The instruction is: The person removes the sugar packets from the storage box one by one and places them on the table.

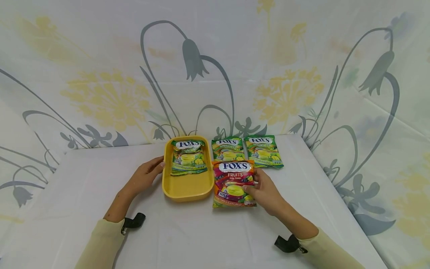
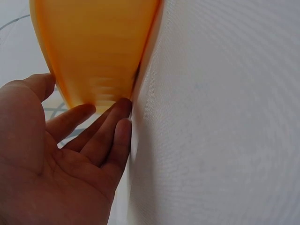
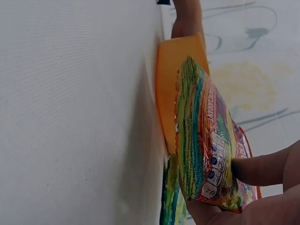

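The right hand [image 1: 265, 191] pinches the red-and-yellow Fox's Fruits candy bag [image 1: 233, 184], thumb on top. The left hand [image 1: 146, 175], fingers straight, steadies the yellow oblong plastic tray [image 1: 187, 190] at its fingertips. By my judgement, loading is under way; next, the bag needs lifting over the rim.

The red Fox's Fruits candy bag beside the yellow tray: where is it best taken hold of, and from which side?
Best by its right edge, from the right. The Fox's Fruits bag lies flat with the yellow tray close on its left and two green bags behind, so only the right and near edges are free. The right hand already pinches that edge, thumb on top; this grip looks sound.
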### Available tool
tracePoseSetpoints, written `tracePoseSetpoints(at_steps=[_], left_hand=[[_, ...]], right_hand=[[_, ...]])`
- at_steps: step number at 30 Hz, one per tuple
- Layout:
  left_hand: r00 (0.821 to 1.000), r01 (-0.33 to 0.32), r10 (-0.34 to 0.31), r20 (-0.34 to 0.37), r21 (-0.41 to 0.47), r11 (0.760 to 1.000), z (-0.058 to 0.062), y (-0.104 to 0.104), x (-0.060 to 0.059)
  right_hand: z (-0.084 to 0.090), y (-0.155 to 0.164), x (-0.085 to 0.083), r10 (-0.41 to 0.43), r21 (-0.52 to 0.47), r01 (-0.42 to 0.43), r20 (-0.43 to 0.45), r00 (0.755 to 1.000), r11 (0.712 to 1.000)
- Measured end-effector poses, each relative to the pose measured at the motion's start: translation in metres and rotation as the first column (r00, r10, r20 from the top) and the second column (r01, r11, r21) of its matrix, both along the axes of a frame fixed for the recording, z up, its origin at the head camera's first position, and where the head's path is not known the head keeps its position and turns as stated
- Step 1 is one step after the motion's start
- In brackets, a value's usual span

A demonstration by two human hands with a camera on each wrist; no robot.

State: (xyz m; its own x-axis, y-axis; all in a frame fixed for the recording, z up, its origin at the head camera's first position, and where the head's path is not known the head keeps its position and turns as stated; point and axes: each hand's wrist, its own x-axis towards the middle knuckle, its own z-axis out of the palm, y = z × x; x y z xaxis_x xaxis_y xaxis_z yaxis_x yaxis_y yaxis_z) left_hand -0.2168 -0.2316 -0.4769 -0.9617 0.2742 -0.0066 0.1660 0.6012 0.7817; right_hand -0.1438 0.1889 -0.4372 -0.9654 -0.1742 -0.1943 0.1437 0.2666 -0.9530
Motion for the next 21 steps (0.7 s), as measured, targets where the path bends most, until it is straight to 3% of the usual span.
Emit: tracePoseSetpoints(at_steps=[21], left_hand=[[1.0,-0.013,0.012,0.026,0.008,1.0,0.004,0.001,0.002]], right_hand=[[-0.02,0.002,-0.006,-0.031,0.032,0.029,0.071,0.997,0.999]])
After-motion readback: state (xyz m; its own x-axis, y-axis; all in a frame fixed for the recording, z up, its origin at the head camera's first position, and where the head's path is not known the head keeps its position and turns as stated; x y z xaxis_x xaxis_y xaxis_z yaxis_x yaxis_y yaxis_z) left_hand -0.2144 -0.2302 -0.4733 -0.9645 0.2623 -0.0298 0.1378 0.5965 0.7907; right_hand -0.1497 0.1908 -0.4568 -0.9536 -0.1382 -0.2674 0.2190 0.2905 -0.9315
